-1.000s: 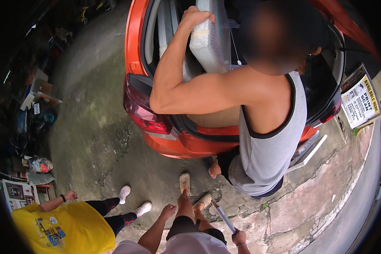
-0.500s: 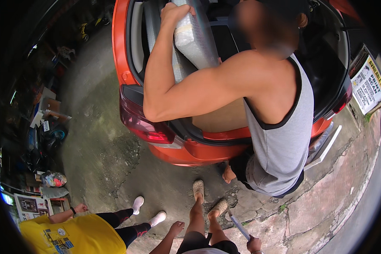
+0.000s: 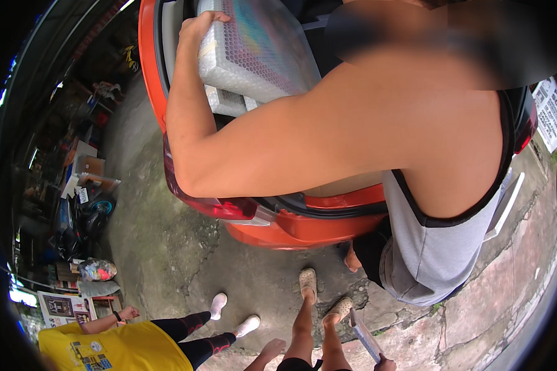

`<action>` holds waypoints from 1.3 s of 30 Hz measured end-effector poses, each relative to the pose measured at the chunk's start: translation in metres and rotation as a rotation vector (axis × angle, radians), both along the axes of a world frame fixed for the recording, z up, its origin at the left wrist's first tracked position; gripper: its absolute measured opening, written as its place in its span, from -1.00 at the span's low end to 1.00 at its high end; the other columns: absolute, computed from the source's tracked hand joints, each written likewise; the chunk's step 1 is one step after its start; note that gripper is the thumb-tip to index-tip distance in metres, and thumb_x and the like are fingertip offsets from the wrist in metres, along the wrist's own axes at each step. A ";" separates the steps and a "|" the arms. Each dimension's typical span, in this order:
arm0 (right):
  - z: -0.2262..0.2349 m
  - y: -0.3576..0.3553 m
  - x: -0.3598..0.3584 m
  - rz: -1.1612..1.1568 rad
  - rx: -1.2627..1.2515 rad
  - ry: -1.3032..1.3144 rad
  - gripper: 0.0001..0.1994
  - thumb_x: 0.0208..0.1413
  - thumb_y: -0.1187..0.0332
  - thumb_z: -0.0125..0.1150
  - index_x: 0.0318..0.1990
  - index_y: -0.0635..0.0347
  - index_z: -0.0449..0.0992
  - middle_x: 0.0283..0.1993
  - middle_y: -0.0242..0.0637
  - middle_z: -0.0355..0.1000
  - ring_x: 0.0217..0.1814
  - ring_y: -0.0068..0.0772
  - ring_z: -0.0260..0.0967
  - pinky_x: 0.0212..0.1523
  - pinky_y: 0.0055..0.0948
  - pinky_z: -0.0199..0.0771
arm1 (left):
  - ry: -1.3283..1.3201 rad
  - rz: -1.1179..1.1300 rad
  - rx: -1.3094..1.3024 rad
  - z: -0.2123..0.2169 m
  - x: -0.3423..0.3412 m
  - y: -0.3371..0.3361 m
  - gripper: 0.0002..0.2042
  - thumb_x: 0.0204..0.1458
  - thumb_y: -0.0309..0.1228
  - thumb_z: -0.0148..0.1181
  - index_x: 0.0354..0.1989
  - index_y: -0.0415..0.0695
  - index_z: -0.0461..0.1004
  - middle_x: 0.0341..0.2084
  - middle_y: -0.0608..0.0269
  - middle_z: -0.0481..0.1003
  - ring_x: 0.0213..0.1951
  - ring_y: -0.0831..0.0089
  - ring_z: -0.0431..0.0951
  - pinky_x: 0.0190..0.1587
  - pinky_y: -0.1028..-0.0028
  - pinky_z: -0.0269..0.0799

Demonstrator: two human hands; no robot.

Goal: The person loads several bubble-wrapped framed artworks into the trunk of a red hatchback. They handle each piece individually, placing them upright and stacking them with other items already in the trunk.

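At the lower edge my right hand (image 3: 385, 363) is closed around the end of a thin, pale flat panel (image 3: 366, 337), seen nearly edge-on and slanting up beside my beige clog (image 3: 338, 309). My left hand (image 3: 272, 350) hangs by my left leg with its fingers loosely out, a little blurred, and nothing shows in it. Ahead, a person in a grey sleeveless top (image 3: 442, 247) leans into the orange car's (image 3: 297, 230) open rear. That person's left hand (image 3: 203, 25) grips the side of a bubble-wrapped flat package (image 3: 254, 65); their other hand is hidden.
More wrapped packages (image 3: 226, 102) lie beneath that one. A person in a yellow shirt (image 3: 114, 346) stands at my left. A white-edged panel (image 3: 507, 207) leans near the bumper's right side. A motorbike (image 3: 83, 216) and stored goods line the left. The concrete ground (image 3: 148, 247) is cracked.
The person in grey now looms larger and nearer in view. The wrapped package has turned to show more of its broad face. My right hand's panel shows more of its face too.
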State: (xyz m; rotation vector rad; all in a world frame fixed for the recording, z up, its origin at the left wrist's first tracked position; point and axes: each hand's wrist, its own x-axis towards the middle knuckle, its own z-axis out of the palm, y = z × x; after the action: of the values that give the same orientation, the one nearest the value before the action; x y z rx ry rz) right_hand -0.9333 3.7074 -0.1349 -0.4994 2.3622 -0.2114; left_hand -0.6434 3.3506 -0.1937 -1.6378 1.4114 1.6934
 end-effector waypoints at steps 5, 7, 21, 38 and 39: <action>-0.010 0.006 -0.006 0.041 -0.026 0.024 -0.75 0.06 0.41 0.03 -0.15 0.17 0.59 -0.55 0.02 0.48 -0.52 0.06 0.48 -0.51 0.00 0.46 | -0.012 -0.172 -0.070 0.002 -0.013 0.000 -0.59 0.20 -0.13 -0.10 -0.24 -0.29 0.50 -0.26 -0.05 0.55 -0.26 0.14 0.59 -0.17 0.26 0.47; -0.011 0.009 -0.008 0.105 0.030 0.020 -0.68 0.07 0.41 0.02 -0.02 0.13 0.55 -0.50 0.00 0.51 -0.47 0.05 0.51 -0.47 0.00 0.50 | 0.003 -0.147 -0.086 -0.004 -0.020 -0.004 -0.60 0.19 -0.14 -0.12 -0.29 -0.26 0.50 -0.30 -0.08 0.54 -0.28 0.09 0.57 -0.18 0.22 0.45; 0.005 0.018 -0.018 0.097 0.117 -0.082 -0.68 0.15 0.30 0.02 0.05 0.04 0.50 -0.22 -0.01 0.54 -0.15 0.06 0.52 -0.19 0.00 0.52 | 0.594 0.623 -1.031 0.145 -0.191 -0.149 -0.81 0.25 -0.39 0.04 -0.08 -0.26 0.41 -0.33 0.17 0.56 -0.30 0.50 0.56 -0.26 0.52 0.46; 0.060 -0.007 0.000 0.173 0.142 0.070 -0.60 -0.07 0.29 0.10 -0.02 -0.21 0.59 -0.36 -0.06 0.56 -0.31 0.11 0.52 -0.24 0.01 0.56 | 0.677 -0.403 -1.157 0.476 -0.423 -0.334 -0.21 0.05 -0.25 0.15 0.44 -0.16 -0.08 -0.21 -0.07 0.55 -0.16 0.12 0.56 -0.01 0.29 0.42; 0.062 -0.007 0.002 0.162 0.150 0.069 -0.60 -0.07 0.28 0.09 -0.01 -0.23 0.59 -0.35 -0.07 0.56 -0.31 0.11 0.52 -0.24 0.01 0.57 | 0.595 -0.494 -1.141 0.479 -0.431 -0.338 -0.18 0.05 -0.21 0.15 0.44 -0.21 -0.11 -0.15 -0.12 0.54 -0.10 0.06 0.55 0.03 0.26 0.40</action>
State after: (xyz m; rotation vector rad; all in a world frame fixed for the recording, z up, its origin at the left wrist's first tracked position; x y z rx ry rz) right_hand -0.9309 3.7001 -0.0724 -0.6299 2.3680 0.0578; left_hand -1.0747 3.0125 0.2851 -0.9579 3.1297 1.1100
